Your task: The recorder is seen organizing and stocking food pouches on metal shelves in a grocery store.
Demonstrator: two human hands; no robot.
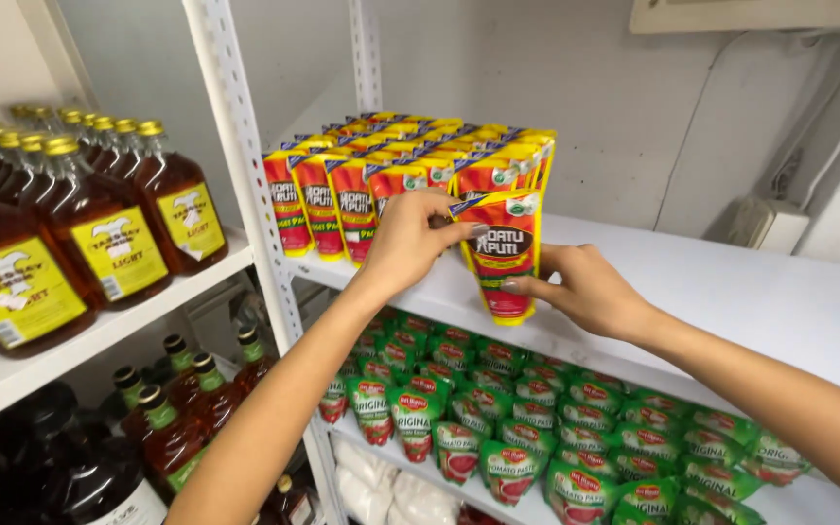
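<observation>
Red stand-up pouch [504, 258], yellow top band, dark label patch, upright at the front edge of the white shelf [731, 292]. Left hand [410, 238] pinches its top corner, fingers closed on it. Right hand [585, 289] grips its lower right side, fingers curled. Matching pouch rows [381, 175] stand just behind. Green-red sachets [537, 418] fill the shelf below; amber bottles [99, 224] at left.

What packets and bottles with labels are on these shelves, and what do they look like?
Red and yellow pouch: gripped by left hand and right hand, at the shelf edge.
Red pouches: upright rows on the upper shelf.
Green and red pouches: rows on the lower shelf.
Brown bottles: left shelf, gold caps, yellow labels.
Dark bottles: lower left, green necks.
</observation>
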